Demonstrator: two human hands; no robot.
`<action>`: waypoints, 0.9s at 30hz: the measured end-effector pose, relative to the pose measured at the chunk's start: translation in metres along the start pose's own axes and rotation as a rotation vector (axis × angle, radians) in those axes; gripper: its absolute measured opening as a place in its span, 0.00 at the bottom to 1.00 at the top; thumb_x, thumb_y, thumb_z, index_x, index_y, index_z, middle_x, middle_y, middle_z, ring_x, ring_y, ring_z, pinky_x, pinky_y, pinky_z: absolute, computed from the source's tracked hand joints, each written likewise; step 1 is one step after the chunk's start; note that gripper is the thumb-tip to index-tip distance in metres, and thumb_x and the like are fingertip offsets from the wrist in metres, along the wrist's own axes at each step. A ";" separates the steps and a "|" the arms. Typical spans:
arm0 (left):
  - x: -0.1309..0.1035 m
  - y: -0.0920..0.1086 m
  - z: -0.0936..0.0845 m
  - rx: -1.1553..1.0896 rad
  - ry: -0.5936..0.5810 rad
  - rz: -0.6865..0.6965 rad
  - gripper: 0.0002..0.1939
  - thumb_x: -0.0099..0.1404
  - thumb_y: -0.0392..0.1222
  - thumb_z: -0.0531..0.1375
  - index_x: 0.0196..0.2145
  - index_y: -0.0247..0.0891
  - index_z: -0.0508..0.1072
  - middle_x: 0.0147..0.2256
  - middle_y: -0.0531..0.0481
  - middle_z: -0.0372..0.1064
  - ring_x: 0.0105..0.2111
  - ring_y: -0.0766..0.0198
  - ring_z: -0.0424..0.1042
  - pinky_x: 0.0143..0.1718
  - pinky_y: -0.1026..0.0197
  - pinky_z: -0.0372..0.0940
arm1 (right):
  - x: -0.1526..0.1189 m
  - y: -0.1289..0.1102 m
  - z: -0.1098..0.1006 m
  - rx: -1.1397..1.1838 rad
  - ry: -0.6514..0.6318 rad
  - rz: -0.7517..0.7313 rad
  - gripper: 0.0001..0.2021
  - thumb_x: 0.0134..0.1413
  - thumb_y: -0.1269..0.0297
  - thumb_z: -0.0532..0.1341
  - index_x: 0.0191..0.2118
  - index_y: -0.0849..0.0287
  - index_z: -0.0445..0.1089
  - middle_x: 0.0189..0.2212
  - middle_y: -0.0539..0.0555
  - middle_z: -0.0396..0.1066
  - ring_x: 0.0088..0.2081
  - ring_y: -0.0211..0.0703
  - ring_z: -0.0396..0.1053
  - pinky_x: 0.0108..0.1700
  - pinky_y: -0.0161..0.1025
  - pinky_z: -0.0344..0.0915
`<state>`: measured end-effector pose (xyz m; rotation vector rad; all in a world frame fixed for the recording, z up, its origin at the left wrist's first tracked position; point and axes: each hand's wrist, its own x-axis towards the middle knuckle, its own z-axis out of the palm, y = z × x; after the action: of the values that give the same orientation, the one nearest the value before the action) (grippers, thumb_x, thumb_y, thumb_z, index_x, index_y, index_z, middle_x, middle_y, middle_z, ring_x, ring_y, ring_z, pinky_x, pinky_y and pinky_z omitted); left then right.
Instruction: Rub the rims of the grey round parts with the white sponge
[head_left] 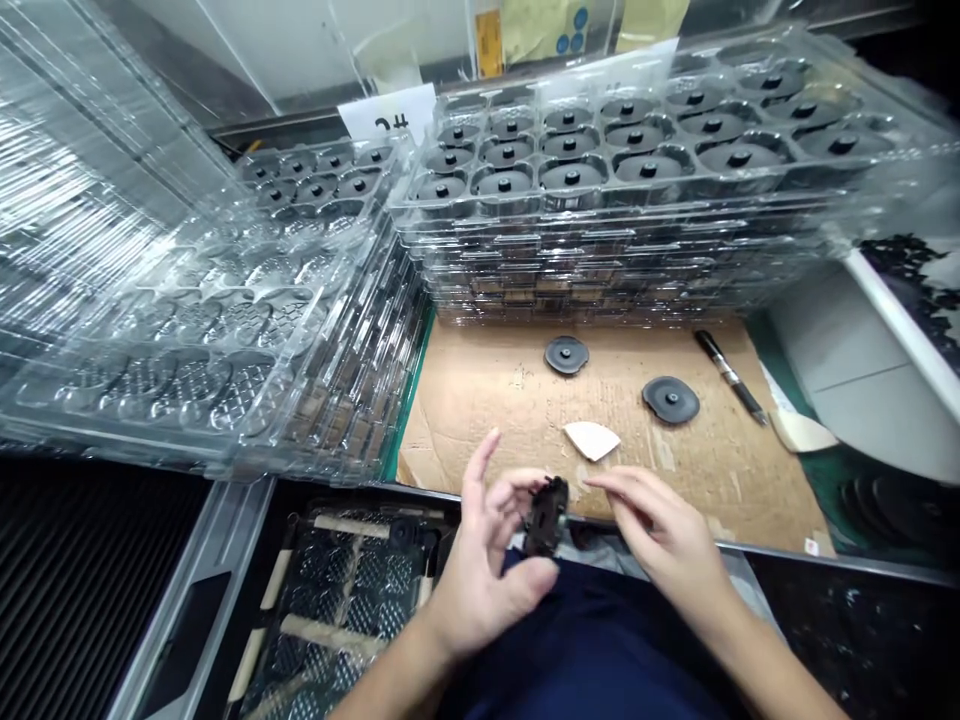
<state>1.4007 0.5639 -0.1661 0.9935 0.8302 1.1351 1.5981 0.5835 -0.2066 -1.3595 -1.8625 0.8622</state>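
My left hand (491, 560) holds a small black plastic part (546, 517) between thumb and fingers, tilted on edge over the near edge of the cardboard (480, 400). Close by on the right, my right hand (660, 535) has its fingers stretched toward that part, with nothing visible in them. A white fan-shaped piece (592, 440) lies on the cardboard just beyond both hands. Farther back are two dark round discs with raised centres, one disc (566, 354) near the middle and another disc (671, 400) to its right.
A tall stack of clear trays (600, 230) with dark discs stands behind the cardboard. More clear trays (187, 350) rise at left. A black marker (731, 377) and a cream-coloured piece (802, 432) lie at right, beside a white bin (862, 350). Another tray (337, 600) sits below the table edge.
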 end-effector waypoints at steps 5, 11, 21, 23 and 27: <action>-0.002 -0.006 -0.004 0.681 -0.030 0.336 0.56 0.51 0.32 0.64 0.60 0.48 0.23 0.51 0.40 0.58 0.51 0.55 0.62 0.52 0.47 0.60 | -0.003 -0.027 -0.010 0.048 0.095 -0.015 0.12 0.54 0.71 0.56 0.43 0.49 0.67 0.40 0.50 0.65 0.37 0.33 0.65 0.33 0.28 0.62; -0.005 0.000 -0.003 0.739 -0.057 0.368 0.56 0.51 0.33 0.64 0.60 0.44 0.25 0.49 0.41 0.60 0.49 0.58 0.63 0.50 0.52 0.62 | 0.000 -0.053 -0.020 0.408 -0.180 0.200 0.10 0.53 0.64 0.59 0.42 0.50 0.68 0.33 0.49 0.69 0.32 0.34 0.66 0.32 0.30 0.63; -0.010 0.014 -0.001 0.464 -0.152 0.031 0.52 0.49 0.41 0.66 0.60 0.46 0.36 0.47 0.48 0.64 0.48 0.61 0.64 0.53 0.58 0.56 | 0.018 -0.061 -0.031 0.686 -0.608 0.281 0.11 0.45 0.63 0.65 0.38 0.53 0.72 0.28 0.48 0.66 0.30 0.33 0.62 0.32 0.31 0.58; -0.008 0.017 0.002 0.338 -0.160 -0.091 0.45 0.48 0.42 0.67 0.59 0.47 0.47 0.48 0.48 0.65 0.49 0.60 0.64 0.53 0.58 0.56 | 0.016 -0.059 -0.028 0.808 -0.528 0.358 0.08 0.42 0.63 0.67 0.33 0.54 0.72 0.24 0.47 0.63 0.26 0.31 0.58 0.28 0.29 0.55; -0.008 0.018 0.005 0.102 -0.045 -0.315 0.20 0.53 0.46 0.63 0.42 0.36 0.72 0.39 0.45 0.72 0.39 0.62 0.70 0.43 0.62 0.61 | 0.009 -0.051 -0.016 1.238 -0.279 0.718 0.15 0.35 0.61 0.69 0.25 0.56 0.62 0.21 0.45 0.59 0.22 0.28 0.55 0.25 0.27 0.54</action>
<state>1.3975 0.5576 -0.1474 0.9298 0.9778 0.8050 1.5823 0.5813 -0.1545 -1.0179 -0.5635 2.1441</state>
